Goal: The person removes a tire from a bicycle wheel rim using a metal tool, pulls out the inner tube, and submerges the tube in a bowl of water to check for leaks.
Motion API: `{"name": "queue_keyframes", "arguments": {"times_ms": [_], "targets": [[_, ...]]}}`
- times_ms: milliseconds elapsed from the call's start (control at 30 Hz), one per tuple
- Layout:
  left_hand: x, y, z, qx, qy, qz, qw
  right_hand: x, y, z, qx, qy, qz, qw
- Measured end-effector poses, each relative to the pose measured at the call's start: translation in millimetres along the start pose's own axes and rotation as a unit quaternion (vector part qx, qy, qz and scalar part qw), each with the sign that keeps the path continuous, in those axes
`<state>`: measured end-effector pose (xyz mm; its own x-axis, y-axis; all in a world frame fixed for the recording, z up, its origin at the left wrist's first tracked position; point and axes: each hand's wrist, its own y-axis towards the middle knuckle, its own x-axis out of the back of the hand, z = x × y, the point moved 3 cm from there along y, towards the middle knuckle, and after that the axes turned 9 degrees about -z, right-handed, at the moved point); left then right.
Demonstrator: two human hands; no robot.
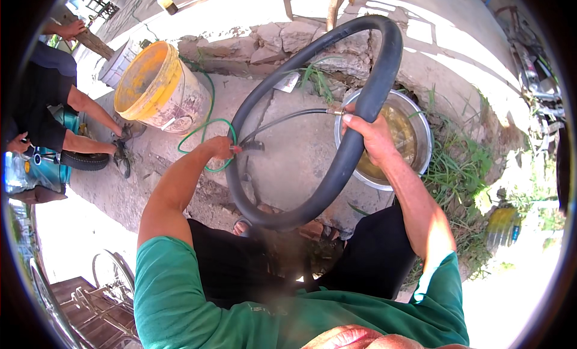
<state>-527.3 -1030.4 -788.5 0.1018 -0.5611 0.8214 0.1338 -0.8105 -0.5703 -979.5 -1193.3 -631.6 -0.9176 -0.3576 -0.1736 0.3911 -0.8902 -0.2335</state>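
Note:
An inflated black inner tube (pixel 336 174) stands as a large loop in front of me, over my knees and feet. My right hand (pixel 374 135) is closed round its right side. Beside that thumb, a brass-coloured end of a thin black air hose (pixel 288 116) meets the tube near its valve. The hose curves left to my left hand (pixel 217 148), which is closed by the tube's left side. A red fitting (pixel 236 149) shows at its fingertips, and a thin green hose (pixel 208 117) loops around that hand. The left fingers are partly hidden.
A metal basin of water (pixel 428 138) stands behind the tube at right. A yellow-rimmed bucket (pixel 180 102) stands at left. Another person sits at far left, near a small wheel (pixel 87 161). Broken stone edging (pixel 270 42) runs behind; grass (pixel 457 168) grows at right.

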Motion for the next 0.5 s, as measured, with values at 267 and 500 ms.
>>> {"name": "queue_keyframes", "arguments": {"times_ms": [267,500], "targets": [[12,-4,-8,0.075,0.048,-0.026,0.996,0,-5,8,-0.011,0.018,-0.019,1.0],[17,-6,-13,0.072,0.033,-0.053,0.995,5,-1,4,-0.005,0.015,-0.022,1.0]]}}
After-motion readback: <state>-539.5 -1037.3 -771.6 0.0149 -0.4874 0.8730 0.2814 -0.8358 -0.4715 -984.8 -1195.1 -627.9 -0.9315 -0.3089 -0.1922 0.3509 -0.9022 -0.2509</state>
